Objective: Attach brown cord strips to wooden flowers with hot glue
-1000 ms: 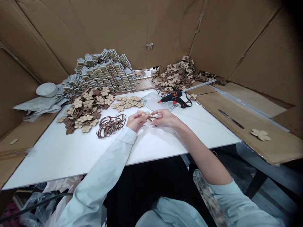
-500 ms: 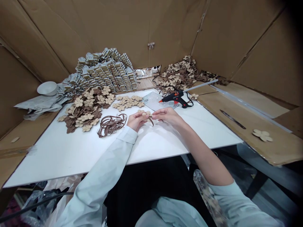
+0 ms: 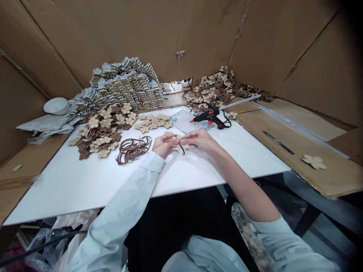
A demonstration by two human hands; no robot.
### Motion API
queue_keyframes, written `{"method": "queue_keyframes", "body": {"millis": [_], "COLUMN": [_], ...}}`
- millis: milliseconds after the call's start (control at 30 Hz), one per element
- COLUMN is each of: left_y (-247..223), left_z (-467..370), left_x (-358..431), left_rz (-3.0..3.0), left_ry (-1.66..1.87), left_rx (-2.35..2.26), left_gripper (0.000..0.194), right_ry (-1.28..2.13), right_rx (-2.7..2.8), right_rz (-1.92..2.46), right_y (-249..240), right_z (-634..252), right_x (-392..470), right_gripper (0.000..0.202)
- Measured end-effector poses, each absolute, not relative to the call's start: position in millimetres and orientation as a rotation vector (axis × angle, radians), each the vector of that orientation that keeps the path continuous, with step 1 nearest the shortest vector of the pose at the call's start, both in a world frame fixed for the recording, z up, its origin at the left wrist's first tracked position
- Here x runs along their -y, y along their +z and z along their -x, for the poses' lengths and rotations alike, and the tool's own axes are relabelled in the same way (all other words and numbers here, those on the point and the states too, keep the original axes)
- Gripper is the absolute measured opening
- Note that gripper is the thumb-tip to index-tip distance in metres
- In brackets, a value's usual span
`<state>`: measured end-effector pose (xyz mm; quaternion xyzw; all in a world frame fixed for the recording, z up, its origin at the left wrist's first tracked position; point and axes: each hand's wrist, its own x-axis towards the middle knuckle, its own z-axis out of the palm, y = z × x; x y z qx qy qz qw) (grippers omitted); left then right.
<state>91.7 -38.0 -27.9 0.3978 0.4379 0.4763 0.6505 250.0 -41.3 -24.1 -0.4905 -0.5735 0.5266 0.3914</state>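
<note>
Over the middle of the white board, my left hand (image 3: 163, 145) is closed on a beige flower-shaped piece (image 3: 178, 137), partly covered by the fingers. My right hand (image 3: 198, 139) pinches at the same flower's near right side. Brown ribbon (image 3: 182, 148) hangs down from between the hands, and another bit of it shows under the right fingers. Left of my left hand lies a loose coil of brown ribbon (image 3: 133, 150). Just beyond the hands, beige flowers (image 3: 154, 122) are laid out flat. The black and orange glue gun (image 3: 210, 116) rests on a clear sheet (image 3: 183, 120).
A heap of beige and brown flowers (image 3: 106, 130) stands at the left, with stacked small bundles (image 3: 130, 83) behind it. More flowers with ribbons (image 3: 215, 87) pile up at the back right. A thin dark tool (image 3: 278, 142) and one flower (image 3: 314, 161) lie on the right-hand cardboard.
My right fingers have moved slightly left, closer to the left hand and further over the flower. The ribbon end under the right hand shows more. Other things stay in place.
</note>
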Motion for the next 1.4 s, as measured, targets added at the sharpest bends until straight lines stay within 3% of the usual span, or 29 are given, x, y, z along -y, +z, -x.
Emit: {"method": "queue_keyframes", "body": {"millis": [900,1400], "left_y": [-38,-28], "left_z": [-91,-92], "left_x": [33,38], "left_rz": [-1.012,-0.927], "left_ry": [1.069,1.002], "left_rx": [-0.986,-0.96], "left_gripper": [0.035,0.032], "right_ry": [1.534,1.413], "right_rx": [1.198,1.259], "right_rz": [1.218,1.161], "right_y": [-20,-18], "right_z": [-242,-241], "right_x": [44,45], "right_gripper": [0.018,0.021]}}
